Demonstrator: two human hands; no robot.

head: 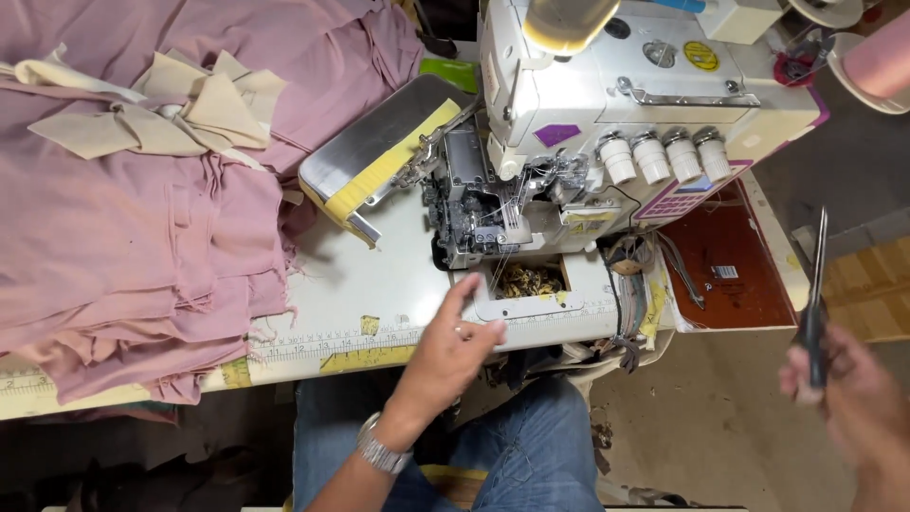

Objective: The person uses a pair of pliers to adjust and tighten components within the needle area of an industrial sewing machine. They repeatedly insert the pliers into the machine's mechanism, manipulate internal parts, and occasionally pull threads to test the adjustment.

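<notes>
Here the right hand (853, 398) has its grip closed around dark scissors (815, 303), blades up, while the left hand (450, 351) rests loosely open.

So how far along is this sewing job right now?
Done: nothing shows as sewn. No fabric lies under the serger. In hand: the right hand holds scissors off to the side; the left hand rests at the table edge. Left: the pink fabric pile and beige pieces wait.

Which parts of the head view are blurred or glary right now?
In the head view, the right hand and its scissors are motion-blurred; the left hand and sewing machine are sharp; the metal plate shows mild glare; lighting is even.
</notes>
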